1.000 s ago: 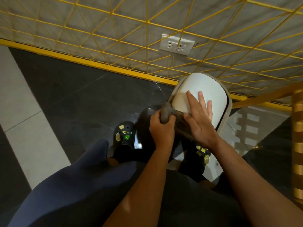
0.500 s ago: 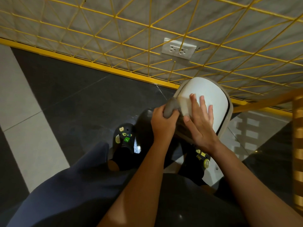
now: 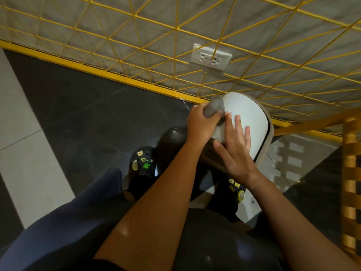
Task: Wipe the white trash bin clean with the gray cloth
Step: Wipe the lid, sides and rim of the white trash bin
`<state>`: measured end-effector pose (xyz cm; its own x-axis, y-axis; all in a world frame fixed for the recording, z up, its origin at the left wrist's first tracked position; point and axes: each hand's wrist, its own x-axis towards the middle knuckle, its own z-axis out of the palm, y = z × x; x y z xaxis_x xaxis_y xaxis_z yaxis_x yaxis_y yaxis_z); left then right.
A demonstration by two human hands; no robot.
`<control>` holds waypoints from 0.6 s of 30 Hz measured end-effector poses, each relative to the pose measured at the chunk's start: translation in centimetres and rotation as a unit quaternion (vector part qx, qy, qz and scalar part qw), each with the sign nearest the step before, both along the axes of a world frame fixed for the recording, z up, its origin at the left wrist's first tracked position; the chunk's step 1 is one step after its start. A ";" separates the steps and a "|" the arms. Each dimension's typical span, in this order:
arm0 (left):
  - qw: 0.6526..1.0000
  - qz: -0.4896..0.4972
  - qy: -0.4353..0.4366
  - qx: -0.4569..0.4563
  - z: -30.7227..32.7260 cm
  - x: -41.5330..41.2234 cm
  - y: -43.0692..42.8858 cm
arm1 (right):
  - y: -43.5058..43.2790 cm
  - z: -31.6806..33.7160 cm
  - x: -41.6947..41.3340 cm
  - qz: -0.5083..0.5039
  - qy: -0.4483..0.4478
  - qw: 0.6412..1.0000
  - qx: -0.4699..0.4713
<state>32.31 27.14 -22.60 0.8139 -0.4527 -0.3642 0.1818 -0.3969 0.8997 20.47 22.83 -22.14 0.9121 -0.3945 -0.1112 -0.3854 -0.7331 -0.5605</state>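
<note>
The white trash bin (image 3: 252, 114) stands on the floor right of centre, close to the wall, with its flat white lid facing up and a beige rim around it. My left hand (image 3: 201, 124) is closed around the bunched gray cloth (image 3: 214, 107) and presses it against the lid's far left edge. My right hand (image 3: 234, 145) lies flat on the lid's near part, fingers spread, holding the bin steady. The bin's body is mostly hidden under my hands and arms.
A wall with a yellow wire grid (image 3: 175, 28) and a white double socket (image 3: 211, 58) rises just behind the bin. A yellow railing (image 3: 351, 173) stands at the right. My feet in dark clogs (image 3: 143, 163) stand on dark and light floor tiles.
My left hand has slid the cloth from the lid's near left corner up along its left edge towards the wall. My right hand stays flat on the lid.
</note>
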 end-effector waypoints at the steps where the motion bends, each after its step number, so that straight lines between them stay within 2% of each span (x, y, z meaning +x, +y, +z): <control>1: 1.000 -0.005 0.007 0.016 -0.1 0.6 -0.5 | 0.0 0.1 0.0 -0.002 0.005 1.000 -0.001; 5: 0.993 -0.011 0.097 0.059 -1.3 2.0 -0.8 | 0.2 0.5 0.0 -0.009 0.020 1.000 0.001; 7: 0.993 -0.011 0.115 0.041 -1.5 1.7 -0.4 | 0.1 0.5 0.0 -0.005 0.022 1.000 0.000; 12: 0.997 -0.055 0.032 -0.035 0.1 1.6 -1.6 | 0.2 0.6 -0.2 0.007 0.018 1.000 -0.004; 16: 0.994 -0.099 -0.026 -0.032 1.2 2.0 -4.2 | 0.2 0.8 -0.1 0.006 0.024 1.000 0.007; 18: 0.996 -0.085 -0.010 -0.023 1.0 2.5 -4.6 | 0.2 0.9 -0.1 0.010 0.029 1.000 0.006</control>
